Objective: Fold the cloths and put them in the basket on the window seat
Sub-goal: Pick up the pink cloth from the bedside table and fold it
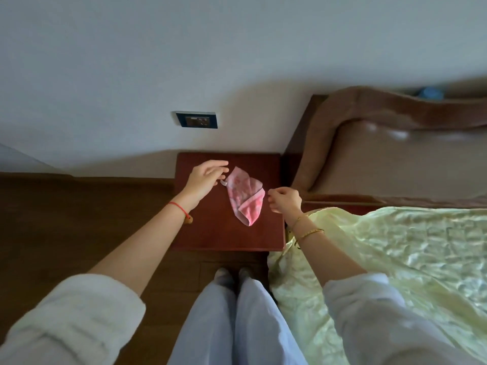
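**Pink cloth on the table, fold not finished**

On the table at frame centre lies the pink cloth, loosely doubled. My right hand, at its right corner, is curled; whether it pinches the cloth I cannot tell. Farther, my left hand is open, fingers relaxed, just beside the upper-left corner. I judge folding is under way; next, both corners must be gripped. No basket shows.

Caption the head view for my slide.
A loosely folded pink cloth lies on a nightstand between the left hand and right hand, beside the bed.
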The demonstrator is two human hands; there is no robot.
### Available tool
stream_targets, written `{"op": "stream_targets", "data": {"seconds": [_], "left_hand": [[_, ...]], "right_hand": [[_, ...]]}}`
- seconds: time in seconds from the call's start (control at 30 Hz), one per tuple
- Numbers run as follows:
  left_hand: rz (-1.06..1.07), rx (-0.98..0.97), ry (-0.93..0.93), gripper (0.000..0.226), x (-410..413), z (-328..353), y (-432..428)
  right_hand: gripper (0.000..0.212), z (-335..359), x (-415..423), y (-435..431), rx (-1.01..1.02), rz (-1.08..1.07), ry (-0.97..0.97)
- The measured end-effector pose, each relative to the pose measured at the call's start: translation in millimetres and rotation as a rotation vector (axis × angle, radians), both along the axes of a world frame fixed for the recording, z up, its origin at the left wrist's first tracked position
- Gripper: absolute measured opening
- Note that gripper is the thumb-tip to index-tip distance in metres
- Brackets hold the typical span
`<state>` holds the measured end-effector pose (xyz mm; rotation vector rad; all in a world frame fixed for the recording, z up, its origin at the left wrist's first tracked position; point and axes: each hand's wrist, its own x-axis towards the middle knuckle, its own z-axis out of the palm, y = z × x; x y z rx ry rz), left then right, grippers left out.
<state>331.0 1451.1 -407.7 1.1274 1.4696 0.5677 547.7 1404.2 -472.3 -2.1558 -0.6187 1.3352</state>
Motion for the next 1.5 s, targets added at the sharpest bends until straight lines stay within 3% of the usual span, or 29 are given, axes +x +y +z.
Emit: {"op": "stream_targets", "data": {"seconds": [0.17,0.3,0.43,0.5,0.67,0.77,0.93,1.2,1.37,1.5], "left_hand": [[-0.052,-0.128,0.005,0.029,16.9,-90.8,12.9],[0.029,-0.143,-0.010,0.027,14.2,-139.0,13.6],[0.126,-0.134,-0.040,0.027,0.9,-161.1,12.3],[0.150,-0.135,-0.046,0.027,-6.7,-165.9,12.5],[0.172,-0.124,-0.061,0.028,-18.6,-160.8,13.5],[0.128,-0.090,-0.058,0.030,-21.5,-143.8,13.8],[-0.088,0.044,0.012,0.035,-19.8,-92.3,21.4],[-0.488,0.179,0.125,0.046,-7.5,-1.1,33.4],[-0.465,0.205,0.187,0.035,-7.6,36.9,23.5],[-0.408,0.182,0.125,0.029,-17.5,60.0,9.4]], "right_hand": [[0.027,-88.5,-26.9,7.7,-0.155,0.049,0.007],[0.040,-128.3,-47.9,14.7,-0.168,0.097,-0.121],[0.055,-150.1,-66.2,20.4,-0.150,-0.039,-0.226],[0.051,-157.1,-70.9,25.4,-0.141,-0.117,-0.232],[0.013,-158.6,-62.9,34.4,-0.126,-0.309,-0.140],[0.024,-141.8,-57.2,31.8,-0.065,-0.312,-0.127],[0.011,-81.1,-40.4,27.7,0.149,-0.016,-0.027],[0.015,76.8,-15.5,42.2,0.377,0.679,0.164],[0.020,151.4,-14.3,43.2,0.458,0.827,0.142],[0.020,185.2,-9.5,37.1,0.481,0.881,0.091]]}}
